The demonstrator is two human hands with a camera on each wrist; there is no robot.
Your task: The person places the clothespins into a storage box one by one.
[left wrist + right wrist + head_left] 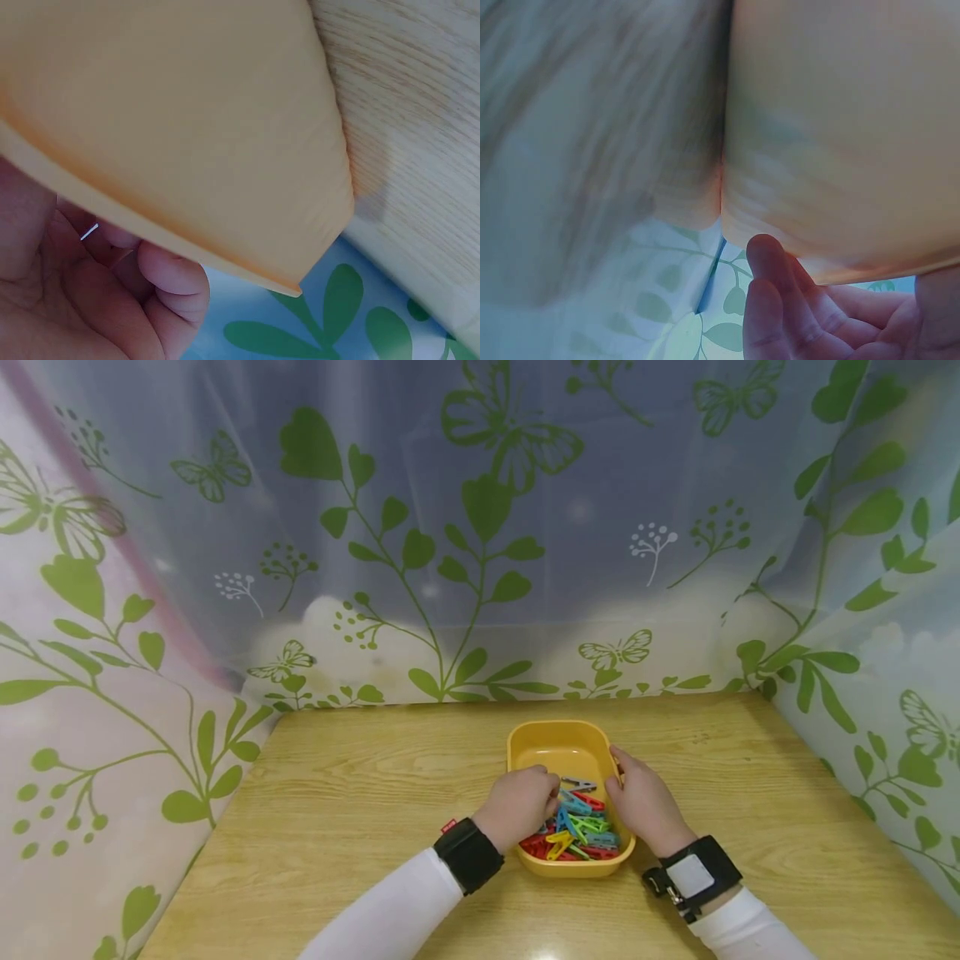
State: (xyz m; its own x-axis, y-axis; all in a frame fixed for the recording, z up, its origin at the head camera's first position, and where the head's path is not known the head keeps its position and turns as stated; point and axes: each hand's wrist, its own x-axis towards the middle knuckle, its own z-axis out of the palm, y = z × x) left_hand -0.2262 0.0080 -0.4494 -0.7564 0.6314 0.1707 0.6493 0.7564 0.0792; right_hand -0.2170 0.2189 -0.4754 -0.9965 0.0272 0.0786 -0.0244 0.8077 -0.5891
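Observation:
A yellow plastic bin [558, 733] stands on the table, with several coloured clothespins [577, 827] heaped in its near half. Its right rim is gripped by my right hand [648, 802], thumb at the top edge and fingers along the outer wall. In the right wrist view, those fingers [765, 259] lie against the bin's side. My left hand [521, 806] reaches over the left rim, fingers curled above the pile. A grey clothespin [579, 785] lies right beside its fingertips; I cannot tell whether the left fingers pinch anything. The left wrist view shows these curled fingers [176, 277] beside the bin's rim.
A wood-grain table [360, 777] spreads around the bin. Patterned curtains [420, 635] with green leaves and butterflies hang behind it and along both sides. Black bands [468, 856] wrap both wrists, over white sleeves.

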